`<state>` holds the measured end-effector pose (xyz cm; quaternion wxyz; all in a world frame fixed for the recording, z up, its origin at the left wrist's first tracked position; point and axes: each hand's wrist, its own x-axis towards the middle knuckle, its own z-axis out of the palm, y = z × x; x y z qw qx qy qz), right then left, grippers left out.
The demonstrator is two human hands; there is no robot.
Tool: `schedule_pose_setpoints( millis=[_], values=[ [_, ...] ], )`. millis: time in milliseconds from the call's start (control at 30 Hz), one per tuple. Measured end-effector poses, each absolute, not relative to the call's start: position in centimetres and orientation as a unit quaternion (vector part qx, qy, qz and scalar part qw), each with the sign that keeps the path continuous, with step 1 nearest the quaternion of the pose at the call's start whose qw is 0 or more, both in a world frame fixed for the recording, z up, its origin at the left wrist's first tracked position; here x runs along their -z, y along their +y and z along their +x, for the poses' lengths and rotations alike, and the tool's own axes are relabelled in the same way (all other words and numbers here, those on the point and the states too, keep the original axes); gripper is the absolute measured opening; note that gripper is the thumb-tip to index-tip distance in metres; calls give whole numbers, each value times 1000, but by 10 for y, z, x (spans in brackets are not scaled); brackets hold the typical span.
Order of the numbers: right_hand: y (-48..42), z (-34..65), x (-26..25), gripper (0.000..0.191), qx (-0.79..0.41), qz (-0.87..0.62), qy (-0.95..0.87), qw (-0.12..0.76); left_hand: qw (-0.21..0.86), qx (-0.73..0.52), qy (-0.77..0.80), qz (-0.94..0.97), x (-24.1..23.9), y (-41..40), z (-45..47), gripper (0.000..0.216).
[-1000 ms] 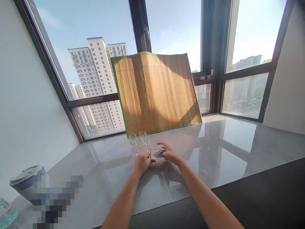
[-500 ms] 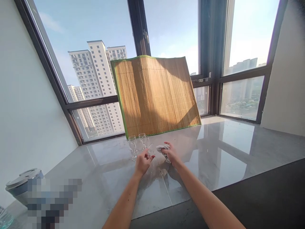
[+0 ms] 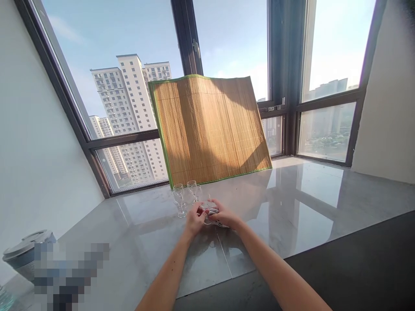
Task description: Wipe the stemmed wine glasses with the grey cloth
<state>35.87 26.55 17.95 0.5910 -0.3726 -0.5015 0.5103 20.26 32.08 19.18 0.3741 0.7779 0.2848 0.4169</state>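
Note:
Low over the shiny grey sill, both hands meet around a small clear stemmed glass (image 3: 206, 205). My left hand (image 3: 194, 221) closes on it from the left, fingers partly hiding it. From the right, my right hand (image 3: 223, 214) grips a crumpled grey-white cloth (image 3: 213, 211) and presses it against the glass. Much of the cloth lies under the fingers. Beyond my left hand, a stemmed glass (image 3: 179, 196) stands upright, with another stemmed glass (image 3: 192, 188) a little farther back.
A bamboo mat with green edging (image 3: 210, 125) leans against the window behind the glasses. A lidded cup (image 3: 27, 250) stands at the lower left beside a blurred-out patch. The tiled sill (image 3: 253, 259) drops off at its front edge.
My right hand has moved left with the cloth, bringing it onto the glass in my left hand. The hands were apart before. The standing glasses have stayed in place.

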Motion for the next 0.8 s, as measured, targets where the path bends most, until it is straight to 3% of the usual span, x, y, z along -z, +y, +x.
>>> schedule_pose_setpoints(
  millis=[100,200,400,633,800],
  values=[
    [270,356,-175,74,-480,-396,-493,608,393,-418,286,768,-195,318,203,54],
    [280,361,-167,65,-406,-436,-492,635,344,-469,330,744,-201,317,199,42],
    [290,384,-159,57,-155,-621,-441,629,225,-611,474,593,-210,326,181,17],
    [281,391,-165,56,-108,-674,-423,596,273,-653,529,468,-205,342,173,28],
    [285,395,-162,42,-70,-693,-399,596,442,-638,492,393,-200,348,174,53]
  ],
)
